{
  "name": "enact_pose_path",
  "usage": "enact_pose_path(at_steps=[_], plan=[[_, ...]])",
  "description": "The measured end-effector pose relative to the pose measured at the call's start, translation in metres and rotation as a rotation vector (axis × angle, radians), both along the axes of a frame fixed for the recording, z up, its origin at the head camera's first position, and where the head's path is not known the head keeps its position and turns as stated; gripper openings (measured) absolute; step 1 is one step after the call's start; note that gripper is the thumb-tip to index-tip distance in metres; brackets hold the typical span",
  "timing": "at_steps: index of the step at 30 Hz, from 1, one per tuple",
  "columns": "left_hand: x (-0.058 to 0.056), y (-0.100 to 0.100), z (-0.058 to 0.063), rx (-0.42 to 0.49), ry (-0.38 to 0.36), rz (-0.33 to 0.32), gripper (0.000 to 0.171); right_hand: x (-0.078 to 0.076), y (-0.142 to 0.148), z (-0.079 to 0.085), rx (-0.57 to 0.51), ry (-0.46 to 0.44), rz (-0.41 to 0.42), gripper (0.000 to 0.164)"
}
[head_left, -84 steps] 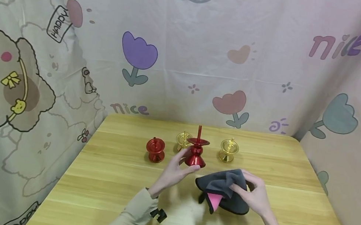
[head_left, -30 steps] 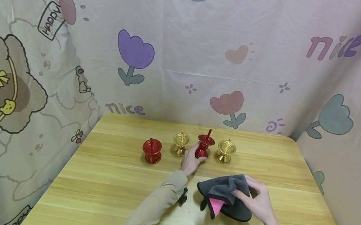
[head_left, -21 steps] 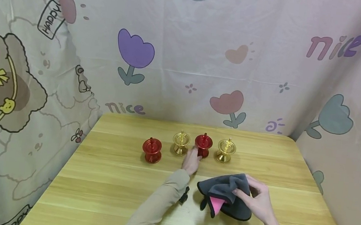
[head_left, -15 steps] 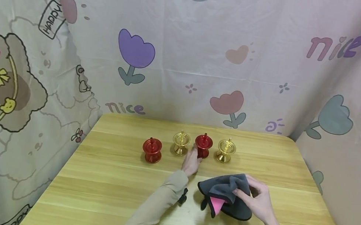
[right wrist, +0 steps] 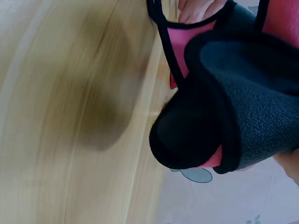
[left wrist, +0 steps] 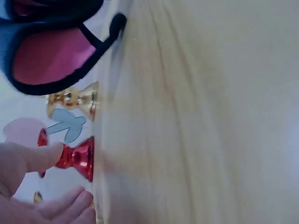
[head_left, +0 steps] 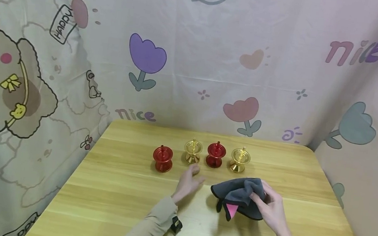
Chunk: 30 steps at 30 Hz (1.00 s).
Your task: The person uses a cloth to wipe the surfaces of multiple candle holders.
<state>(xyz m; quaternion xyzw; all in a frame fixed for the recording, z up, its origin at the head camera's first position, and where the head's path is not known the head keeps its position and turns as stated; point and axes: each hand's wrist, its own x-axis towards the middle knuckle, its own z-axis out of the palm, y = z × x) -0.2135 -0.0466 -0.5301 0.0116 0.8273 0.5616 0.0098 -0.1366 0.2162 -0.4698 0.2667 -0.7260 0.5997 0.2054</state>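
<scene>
My left hand [head_left: 188, 183] hovers over the wood-grain table in front of the candle holders, its fingers loosely spread and holding nothing. Just beyond it stand a gold candle holder [head_left: 193, 151] and a glossy red one [head_left: 216, 155], both upright with a short central spike. In the left wrist view, my thumb overlaps the red holder [left wrist: 80, 158]. My right hand [head_left: 274, 209] pinches a bunched grey cloth [head_left: 239, 194] with black edging and a pink underside. The cloth hangs in folds above the table and fills much of the right wrist view.
A second gold candle holder [head_left: 239, 159] stands to the right of the red one. Another red candle holder [head_left: 162, 158] is at the left, slightly nearer. Behind the table [head_left: 112, 210] hangs a printed curtain [head_left: 189, 55].
My left hand has set the red candle holder down between the two gold ones, released it and drawn back toward me. My right hand keeps the cloth in nearly the same spot.
</scene>
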Motion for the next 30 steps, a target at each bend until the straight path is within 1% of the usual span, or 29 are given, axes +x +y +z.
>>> enact_pose_path(at_steps=[2, 4, 6, 8, 11, 13, 17, 19, 21, 23, 27, 30], plan=[[0.002, -0.005, 0.002, 0.058, -0.001, 0.062, 0.06, -0.001, 0.001, 0.0, 0.011, -0.007, -0.023, 0.036], [-0.001, -0.009, 0.005, 0.094, -0.01, 0.127, 0.06, -0.002, 0.002, 0.0, 0.027, -0.02, -0.039, 0.034], [-0.007, -0.012, 0.006, 0.1, 0.003, 0.178, 0.063, -0.003, 0.003, -0.001, 0.032, -0.03, -0.035, 0.033], [-0.016, -0.015, 0.007, 0.095, 0.027, 0.204, 0.068, -0.005, 0.004, -0.002, 0.026, -0.029, -0.009, 0.034], [-0.03, -0.018, 0.007, 0.096, 0.075, 0.212, 0.075, -0.005, 0.005, -0.003, 0.022, -0.027, 0.017, 0.036], [-0.039, -0.02, 0.006, 0.115, 0.088, 0.218, 0.078, -0.004, 0.005, -0.003, 0.024, -0.027, 0.022, 0.039], [-0.051, -0.021, 0.004, 0.149, 0.102, 0.243, 0.087, -0.001, 0.006, -0.005, 0.021, -0.045, 0.011, 0.042], [-0.055, -0.02, 0.004, 0.169, 0.106, 0.238, 0.091, -0.001, 0.006, -0.005, 0.02, -0.045, 0.008, 0.042], [-0.058, -0.02, 0.004, 0.175, 0.109, 0.231, 0.093, -0.001, 0.006, -0.006, 0.011, -0.034, 0.022, 0.042], [-0.06, -0.019, 0.003, 0.169, 0.115, 0.229, 0.092, -0.001, 0.006, -0.006, 0.007, -0.021, 0.045, 0.041], [-0.064, -0.018, 0.001, 0.142, 0.119, 0.24, 0.088, -0.002, 0.006, -0.007, 0.002, -0.025, 0.078, 0.042], [-0.066, -0.017, 0.0, 0.142, 0.122, 0.226, 0.085, -0.002, 0.006, -0.008, 0.003, -0.032, 0.078, 0.042]])
